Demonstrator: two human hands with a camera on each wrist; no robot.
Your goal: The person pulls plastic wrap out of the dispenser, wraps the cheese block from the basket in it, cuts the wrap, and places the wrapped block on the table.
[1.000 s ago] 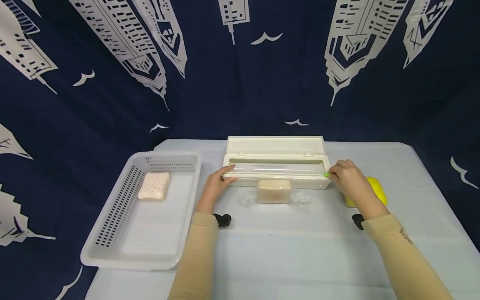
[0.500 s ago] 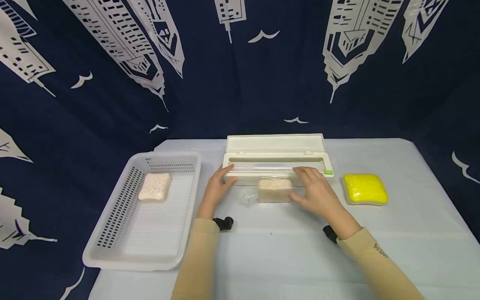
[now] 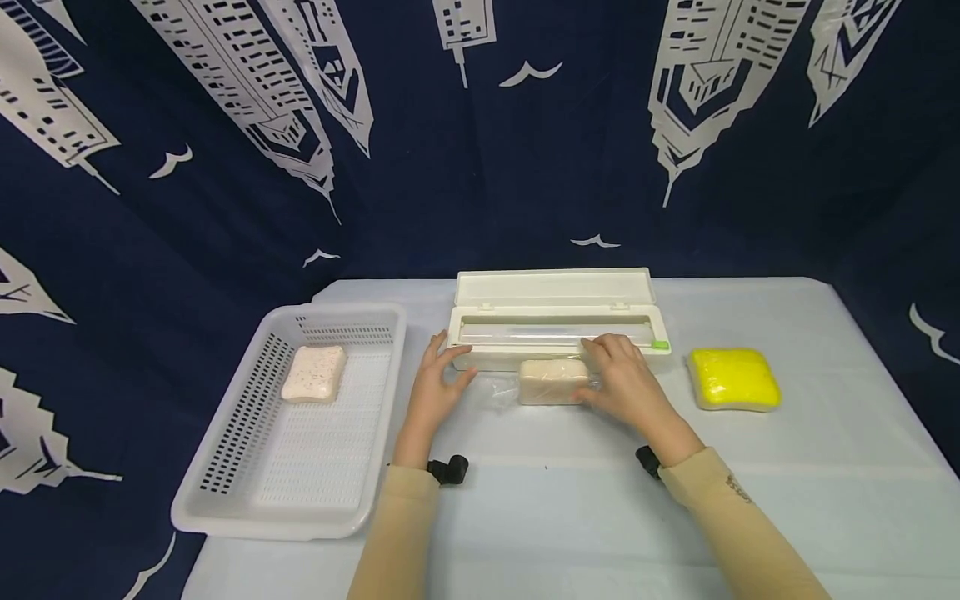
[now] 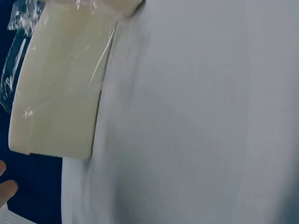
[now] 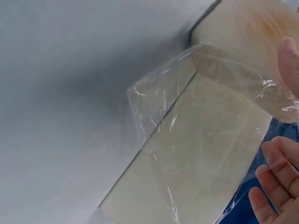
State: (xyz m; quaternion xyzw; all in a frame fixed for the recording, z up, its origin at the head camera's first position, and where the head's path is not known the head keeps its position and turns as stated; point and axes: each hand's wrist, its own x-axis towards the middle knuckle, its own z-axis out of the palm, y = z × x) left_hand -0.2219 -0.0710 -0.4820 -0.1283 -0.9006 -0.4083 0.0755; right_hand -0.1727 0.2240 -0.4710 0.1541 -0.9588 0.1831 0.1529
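Note:
A cream bar of soap [image 3: 553, 382] stands before the cling film dispenser [image 3: 487, 360], which is cream with its lid raised and a clear film roll inside. Clear film [image 5: 154, 100] wraps the soap and spreads loosely at its sides. My right hand [image 3: 628, 390] is at the soap's right end, thumb against it. Its fingers reach to the dispenser's front edge, spread apart from the thumb, with film over some of them in the right wrist view. My left hand [image 3: 435, 396] hovers by the dispenser's left end with fingers apart, holding nothing. A green slider [image 3: 660, 344] sits at the dispenser's right end.
To the left stands a white perforated basket [image 3: 381, 450] with a speckled pale soap bar [image 3: 313, 374] inside. On the right lies a shiny yellow block [image 3: 734, 379] with a pale underside. A white cloth [image 3: 540, 517] covers the table; a dark patterned curtain [image 3: 480, 183] hangs behind.
My right hand has left the green slider at the right end and moved left to the soap, uncovering the yellow block. My left hand has come slightly off the dispenser.

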